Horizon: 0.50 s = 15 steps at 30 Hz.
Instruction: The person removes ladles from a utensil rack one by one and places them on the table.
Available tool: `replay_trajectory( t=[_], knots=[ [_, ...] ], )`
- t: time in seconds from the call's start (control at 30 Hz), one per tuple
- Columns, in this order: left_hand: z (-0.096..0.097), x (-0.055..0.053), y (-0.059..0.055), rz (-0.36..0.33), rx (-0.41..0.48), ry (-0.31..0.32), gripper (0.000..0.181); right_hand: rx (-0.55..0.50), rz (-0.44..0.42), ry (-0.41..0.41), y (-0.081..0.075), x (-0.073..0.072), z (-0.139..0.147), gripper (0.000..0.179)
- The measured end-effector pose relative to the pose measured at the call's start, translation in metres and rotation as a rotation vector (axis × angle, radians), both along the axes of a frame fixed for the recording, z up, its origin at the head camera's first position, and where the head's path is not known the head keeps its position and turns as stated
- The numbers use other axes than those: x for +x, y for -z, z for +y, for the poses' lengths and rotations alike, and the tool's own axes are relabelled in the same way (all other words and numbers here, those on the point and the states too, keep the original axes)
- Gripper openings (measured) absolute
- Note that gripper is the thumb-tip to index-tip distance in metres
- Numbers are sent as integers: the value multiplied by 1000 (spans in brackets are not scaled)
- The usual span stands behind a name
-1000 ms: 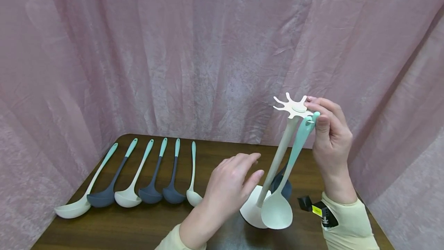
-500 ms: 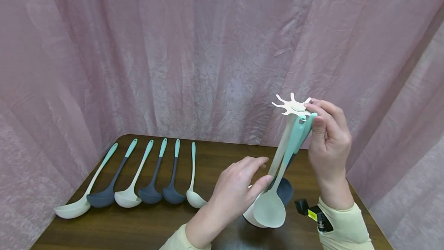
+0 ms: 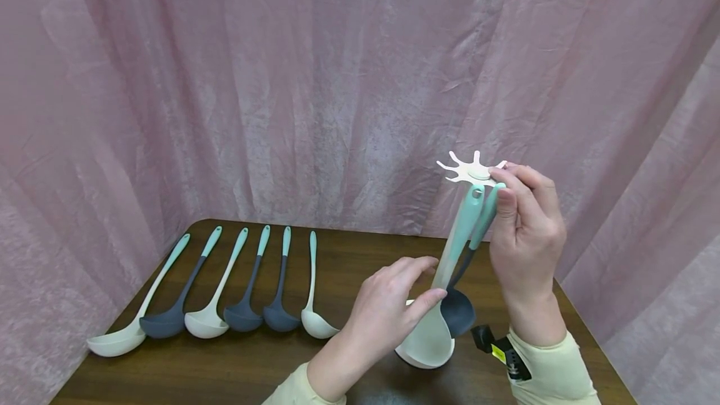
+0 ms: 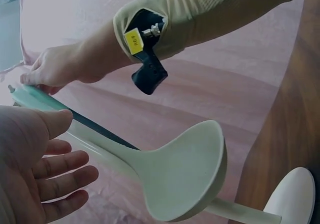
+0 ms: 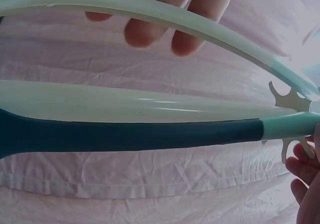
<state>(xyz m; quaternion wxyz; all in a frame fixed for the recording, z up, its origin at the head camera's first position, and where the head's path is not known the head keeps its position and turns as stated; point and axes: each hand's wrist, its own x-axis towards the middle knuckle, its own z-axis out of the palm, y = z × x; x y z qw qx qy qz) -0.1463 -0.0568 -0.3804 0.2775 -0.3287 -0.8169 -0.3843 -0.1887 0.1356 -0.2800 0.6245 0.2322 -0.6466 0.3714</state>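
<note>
A white utensil stand (image 3: 477,171) with a spoked hook top rises at the right of the table. On it hang a white ladle (image 3: 430,336) with a mint handle and a dark blue ladle (image 3: 458,314). My right hand (image 3: 529,230) pinches the hook top between thumb and fingers, close beside the dark ladle's mint handle. My left hand (image 3: 388,299) has relaxed, spread fingers beside the white ladle; whether it touches the ladle I cannot tell. The white ladle's bowl hides part of the stand's round base, which the left wrist view shows as a white disc (image 4: 295,196).
Several ladles lie in a row on the left of the brown wooden table (image 3: 225,374), among them a white ladle (image 3: 119,339), a dark blue ladle (image 3: 281,314) and a smaller white ladle (image 3: 316,322). A pink curtain (image 3: 337,92) hangs behind.
The hook top has turned under my right hand. The white ladle has swung left, and the dark blue ladle shows more fully on the right. My left hand has moved slightly right.
</note>
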Motion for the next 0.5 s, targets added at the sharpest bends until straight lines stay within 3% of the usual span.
replay_trajectory(
  t=[0.2, 0.4, 0.5],
  knots=[
    [3, -2, 3, -24, -18, -15, 35, 49, 13, 2, -4, 1, 1, 49],
    [4, -2, 4, -31, -33, -32, 26, 132, -2, -131, -11, -2, 6, 62],
    [5, -2, 5, -33, -57, -46, 24, 138, -22, -161, -11, -3, 6, 66]
  ],
)
